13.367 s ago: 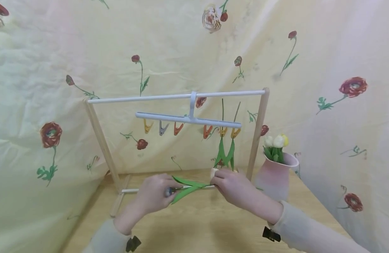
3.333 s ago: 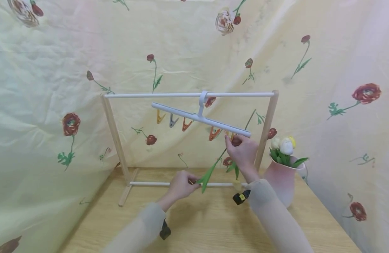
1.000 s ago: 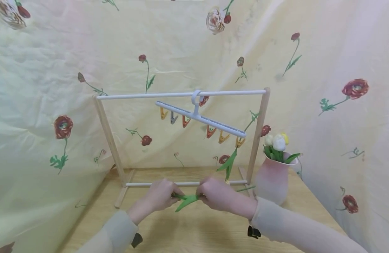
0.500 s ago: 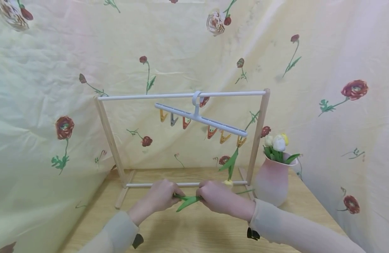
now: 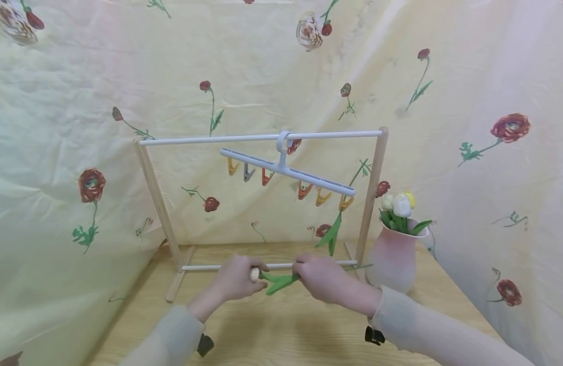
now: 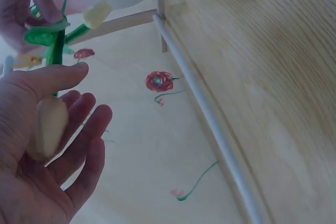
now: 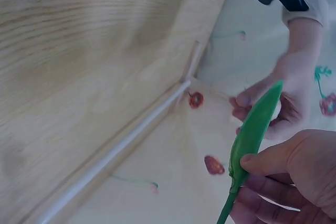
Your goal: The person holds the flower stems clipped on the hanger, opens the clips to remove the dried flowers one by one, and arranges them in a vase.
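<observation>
My left hand is loosely curled round the white bloom of a tulip; in the left wrist view the bloom lies against the palm, thumb stretched along the stem. My right hand pinches the same tulip by its green leaves and stem, and the stem end sticks out to the right. Behind, another tulip hangs head down from the rightmost yellow clip of a pale blue hanger. The other clips bear nothing. The hanger tilts down to the right.
The hanger hooks over the white top bar of a wooden-legged rack. A low white bar runs behind the hands. Right of the rack stands a pink-and-white vase with several white and yellow tulips. Floral cloth surrounds the table.
Earlier two tulips hung from the yellow clips; one hangs now. My right hand has come down from the clips. In the last half second the left fingers loosened, baring the bloom.
</observation>
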Demonstrator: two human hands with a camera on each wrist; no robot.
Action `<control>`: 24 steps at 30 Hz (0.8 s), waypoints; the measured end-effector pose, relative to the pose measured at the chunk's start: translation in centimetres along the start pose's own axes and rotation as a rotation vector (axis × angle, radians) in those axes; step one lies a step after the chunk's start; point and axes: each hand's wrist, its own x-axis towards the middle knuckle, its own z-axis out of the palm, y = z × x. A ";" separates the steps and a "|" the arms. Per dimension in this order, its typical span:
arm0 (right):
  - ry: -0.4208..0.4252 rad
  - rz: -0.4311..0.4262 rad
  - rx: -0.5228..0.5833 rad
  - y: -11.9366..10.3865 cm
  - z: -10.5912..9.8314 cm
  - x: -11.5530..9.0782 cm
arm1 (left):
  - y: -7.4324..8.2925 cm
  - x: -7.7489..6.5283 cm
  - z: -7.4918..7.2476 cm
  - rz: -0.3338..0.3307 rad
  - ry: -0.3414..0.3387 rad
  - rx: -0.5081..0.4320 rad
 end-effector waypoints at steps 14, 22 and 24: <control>0.257 0.115 0.190 4.7 -4.8 -1.4 | -0.2 2.7 2.2 -0.207 0.163 -0.482; 0.617 0.217 0.260 8.3 -9.0 -2.7 | 1.3 4.6 4.1 -0.269 0.228 -0.561; 0.741 0.246 0.269 9.1 -9.9 -3.2 | 1.7 5.1 4.6 -0.280 0.242 -0.587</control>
